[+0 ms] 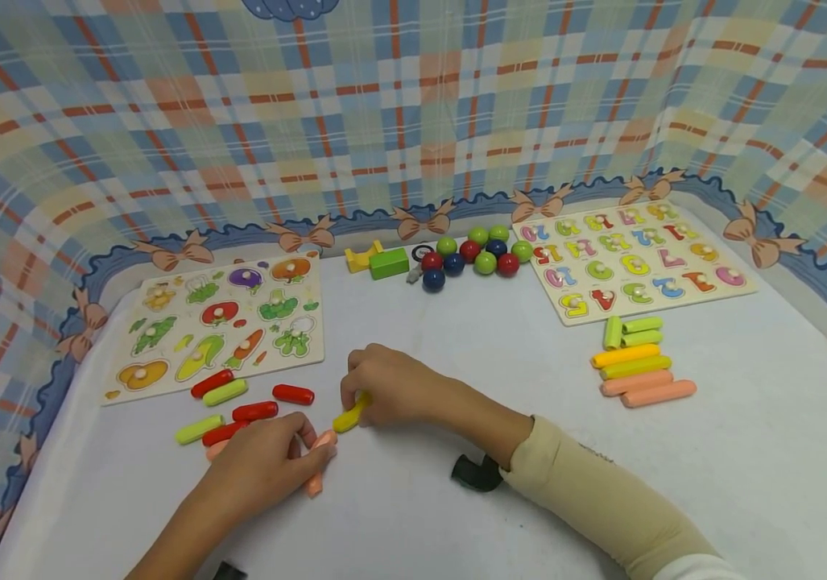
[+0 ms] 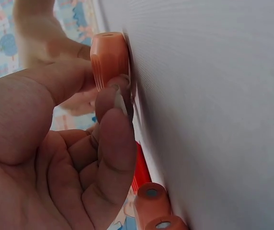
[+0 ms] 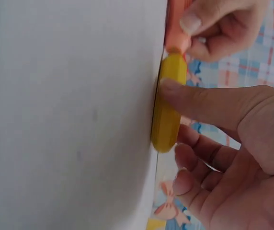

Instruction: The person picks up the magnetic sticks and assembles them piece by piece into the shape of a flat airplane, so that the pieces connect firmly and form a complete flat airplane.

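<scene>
Here, left hand (image 1: 268, 457) pinching pink stick (image 1: 325, 438), right hand (image 1: 393, 387) pinching yellow stick (image 1: 347, 420), red sticks (image 1: 254, 411), vegetable board (image 1: 250, 303) beyond

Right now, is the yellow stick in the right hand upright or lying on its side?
On its side: the right wrist view shows the yellow stick lengthwise along the white tabletop, pinched by the right hand.
</scene>
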Demonstrator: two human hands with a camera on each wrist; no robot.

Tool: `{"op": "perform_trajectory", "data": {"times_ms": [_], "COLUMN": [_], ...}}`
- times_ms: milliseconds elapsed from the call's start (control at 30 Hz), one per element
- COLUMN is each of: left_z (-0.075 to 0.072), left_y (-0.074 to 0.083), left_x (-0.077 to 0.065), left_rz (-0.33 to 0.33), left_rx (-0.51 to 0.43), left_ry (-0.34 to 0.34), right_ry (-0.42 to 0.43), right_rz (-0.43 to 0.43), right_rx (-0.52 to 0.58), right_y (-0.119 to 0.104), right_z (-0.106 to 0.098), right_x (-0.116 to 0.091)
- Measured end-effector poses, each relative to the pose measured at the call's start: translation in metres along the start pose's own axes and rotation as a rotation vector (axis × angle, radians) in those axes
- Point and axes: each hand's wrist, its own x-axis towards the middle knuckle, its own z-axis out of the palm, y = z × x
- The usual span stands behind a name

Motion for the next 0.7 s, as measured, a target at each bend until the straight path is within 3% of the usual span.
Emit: {"op": "perform_trajectory", "data": {"times_ms": [700], "left_z": [0.0013], "left_y": [0.0026], "left_x": [-0.0023], "left_rz": [0.042], "left_rx": [-0.026], "left_ry": [0.016], "right_ry": [-0.045], "right_rz": [-0.078], "right_rx": [-0.034], "right_y": [-0.0087], "right_z": [0.0039], "right_x": [-0.003]}}
